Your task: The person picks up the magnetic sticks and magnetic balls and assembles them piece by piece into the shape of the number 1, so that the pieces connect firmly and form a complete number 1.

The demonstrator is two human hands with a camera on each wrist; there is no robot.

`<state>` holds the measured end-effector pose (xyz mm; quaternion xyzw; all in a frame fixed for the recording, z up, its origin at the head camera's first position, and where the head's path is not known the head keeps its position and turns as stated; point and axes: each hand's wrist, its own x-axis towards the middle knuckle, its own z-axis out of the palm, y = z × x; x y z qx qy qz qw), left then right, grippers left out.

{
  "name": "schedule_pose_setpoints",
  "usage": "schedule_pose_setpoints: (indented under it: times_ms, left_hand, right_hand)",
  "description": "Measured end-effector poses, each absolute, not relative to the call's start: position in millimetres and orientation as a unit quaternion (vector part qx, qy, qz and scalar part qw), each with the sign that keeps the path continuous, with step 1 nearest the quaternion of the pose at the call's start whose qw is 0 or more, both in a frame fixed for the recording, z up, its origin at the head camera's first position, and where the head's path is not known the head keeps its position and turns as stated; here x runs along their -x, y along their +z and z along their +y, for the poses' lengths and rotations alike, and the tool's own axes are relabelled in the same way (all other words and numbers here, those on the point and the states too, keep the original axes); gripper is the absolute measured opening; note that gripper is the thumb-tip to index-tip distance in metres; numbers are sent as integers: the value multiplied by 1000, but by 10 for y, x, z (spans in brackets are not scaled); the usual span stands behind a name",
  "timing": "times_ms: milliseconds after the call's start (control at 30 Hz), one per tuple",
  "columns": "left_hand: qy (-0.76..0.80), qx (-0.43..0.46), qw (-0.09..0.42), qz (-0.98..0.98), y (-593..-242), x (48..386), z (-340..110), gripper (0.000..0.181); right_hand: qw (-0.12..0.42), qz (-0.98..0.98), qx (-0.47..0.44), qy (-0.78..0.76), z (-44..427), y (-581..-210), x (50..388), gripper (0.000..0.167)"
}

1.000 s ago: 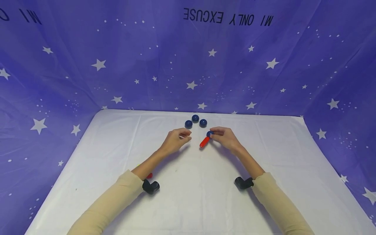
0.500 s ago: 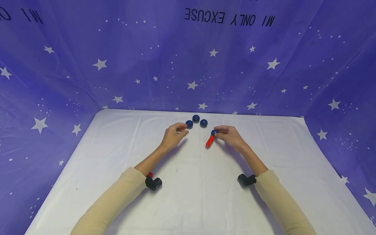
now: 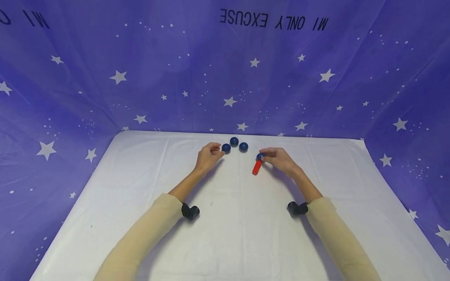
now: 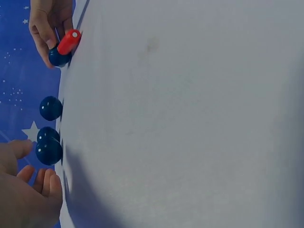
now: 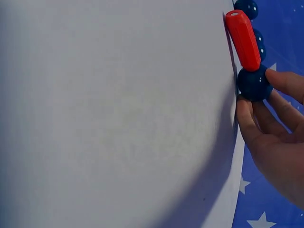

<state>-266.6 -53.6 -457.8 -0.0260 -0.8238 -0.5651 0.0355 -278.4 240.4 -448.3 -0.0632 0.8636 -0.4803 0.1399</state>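
Note:
In the head view the right hand pinches a dark blue ball that has a red handle-like piece on it, pointing toward the wearer. The right wrist view shows thumb and fingers around this ball, the red piece standing out from it. Beside the leftmost of three loose blue balls is the left hand, thumb and fingers parted. In the left wrist view a small gap shows between that hand and the nearest ball.
Two more blue balls, one at the back and one to the right, lie near the far edge of the white-covered table. Behind stands a purple star-patterned cloth. Each wrist wears a black device.
The right hand has moved right and slightly away from the wearer, carrying the ball with the red piece. The left hand has moved up beside the leftmost ball. The red thing near the left wrist is now hidden.

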Motion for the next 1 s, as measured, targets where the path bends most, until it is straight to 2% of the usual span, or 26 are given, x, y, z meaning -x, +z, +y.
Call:
schedule_pose_setpoints:
  times_ms: [300, 733, 1000]
  left_hand:
    - [-558, 12, 31, -829, -4612, 2754, -499, 40]
    - [-510, 36, 39, -859, -4649, 2856, -426, 44]
    - [-500, 39, 37, -865, -4647, 2872, -380, 40]
  right_hand:
    - [140, 855, 86, -492, 2471, -4495, 2879, 41]
    - [170, 830, 93, -524, 2540, -4534, 2949, 42]
    - [186, 829, 107, -516, 2571, -4540, 2985, 42]
